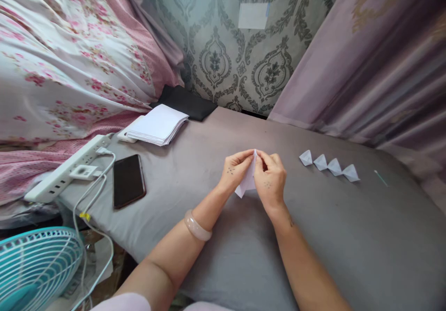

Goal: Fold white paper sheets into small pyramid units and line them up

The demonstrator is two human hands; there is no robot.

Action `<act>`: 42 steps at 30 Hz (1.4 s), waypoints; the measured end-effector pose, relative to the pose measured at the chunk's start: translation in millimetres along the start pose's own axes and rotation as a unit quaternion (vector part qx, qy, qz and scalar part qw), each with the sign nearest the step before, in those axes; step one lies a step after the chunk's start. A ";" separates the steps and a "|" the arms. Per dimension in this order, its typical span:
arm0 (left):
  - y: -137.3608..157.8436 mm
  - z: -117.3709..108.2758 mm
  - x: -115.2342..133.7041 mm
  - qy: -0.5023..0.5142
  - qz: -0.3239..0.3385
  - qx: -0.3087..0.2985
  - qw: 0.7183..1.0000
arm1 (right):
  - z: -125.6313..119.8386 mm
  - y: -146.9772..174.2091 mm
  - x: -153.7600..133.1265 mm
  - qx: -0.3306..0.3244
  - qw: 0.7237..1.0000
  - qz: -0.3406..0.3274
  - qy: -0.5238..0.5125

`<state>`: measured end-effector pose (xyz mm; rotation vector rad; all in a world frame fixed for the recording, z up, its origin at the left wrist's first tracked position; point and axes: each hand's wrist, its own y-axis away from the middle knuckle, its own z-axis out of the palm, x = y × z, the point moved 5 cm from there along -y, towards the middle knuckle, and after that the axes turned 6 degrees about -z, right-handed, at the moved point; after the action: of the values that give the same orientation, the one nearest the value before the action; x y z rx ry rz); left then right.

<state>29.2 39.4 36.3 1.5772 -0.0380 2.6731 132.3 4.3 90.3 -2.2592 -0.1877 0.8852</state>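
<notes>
"How are your hands placed?"

"My left hand point(234, 170) and right hand point(272, 177) are both closed in a pinch, thumbs and forefingers meeting at the upper tip of a folded white paper point(248, 184). It's in front of me, at the middle of the grey-covered surface point(313, 236). Whether its lower corner touches the cloth, I can't tell."

"What could spoil it?"

"If my thumbs press unevenly, the tip could crease crooked; if I tug too hard, it might tear. And should the turquoise fan point(38, 264) below the left edge be running, its draught could scatter the four folded pieces point(335, 167) in their row toward the right edge."

"What else lies there?"

"A phone point(128, 181) near the left edge, beside a white power strip point(69, 169). A paper stack point(158, 124) sits toward the far left corner, a flat black item point(188, 102) just behind it. Near the right edge there's a thin stick point(381, 178)."

"And the room?"

"Patterned wallpaper point(216, 60) rises past the far edge, a pale rectangle point(253, 16) on it. Floral cloth point(69, 46) hangs left, a mauve curtain point(313, 69) right."
</notes>
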 end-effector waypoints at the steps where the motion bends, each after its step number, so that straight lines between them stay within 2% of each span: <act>1: 0.0 0.0 0.1 -0.001 0.001 0.000 1.000 | 0.0 -0.3 1.0 0.003 1.000 0.002 -0.009; 7: 0.2 0.6 1.5 -0.010 0.015 0.002 1.000 | 0.0 -1.7 3.4 0.012 0.999 0.006 -0.041; 12: 3.1 6.2 5.1 -0.015 0.037 -0.023 0.999 | -4.1 -3.7 1.2 0.029 0.998 0.012 -0.049; 18: 7.2 8.1 11.2 -0.084 0.089 -0.024 0.992 | -11.3 -7.3 -1.0 0.042 0.998 0.003 -0.054; 24: 13.1 10.4 15.7 -0.139 0.127 -0.030 0.982 | -18.8 -13.2 -5.6 0.022 0.997 -0.009 -0.070; 32: 16.5 15.0 24.7 -0.099 0.111 -0.032 0.988 | -21.0 -15.7 -3.7 0.005 0.988 0.054 -0.146; 38: 15.1 12.9 25.7 -0.108 0.131 -0.026 0.985 | -21.7 -17.0 -3.8 -0.003 0.986 0.058 -0.157; 42: 16.0 14.2 24.0 -0.096 0.109 -0.027 0.989 | -21.6 -17.4 -1.2 -0.012 0.983 0.072 -0.171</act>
<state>29.3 23.3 64.2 1.9107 -0.3029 2.6335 147.2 4.9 113.7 -2.1495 -0.1908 1.3540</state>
